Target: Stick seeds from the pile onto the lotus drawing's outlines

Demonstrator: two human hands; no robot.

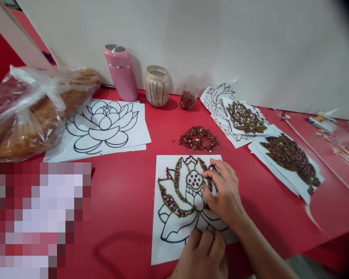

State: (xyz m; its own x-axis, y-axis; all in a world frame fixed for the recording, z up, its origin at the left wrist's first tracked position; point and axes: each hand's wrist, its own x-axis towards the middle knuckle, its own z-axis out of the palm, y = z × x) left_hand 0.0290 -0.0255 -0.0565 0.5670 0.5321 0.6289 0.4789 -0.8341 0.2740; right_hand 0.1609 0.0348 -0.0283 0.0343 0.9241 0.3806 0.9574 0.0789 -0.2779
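A white sheet [163, 254] with a black-outlined lotus lies on the red table, its upper petals lined with red and green beans. My right hand [225, 192] is over the upper right of the drawing, thumb and index fingertips close together beside the bean-dotted centre; whatever they pinch is too small to make out. At the sheet's lower edge rests my left hand [205, 252], fingers curled, with its fingertips and palm hidden. Just above the sheet sits a loose pile of dark red beans [199, 138].
Behind stand a pink flask [121, 73], a glass jar [157, 86] and a small cup of beans [188, 99]. At left, a bagged loaf [40, 112] overlaps a printed lotus sheet [104, 128]. Bean-covered sheets [291, 159] and thin sticks [317, 153] lie at right.
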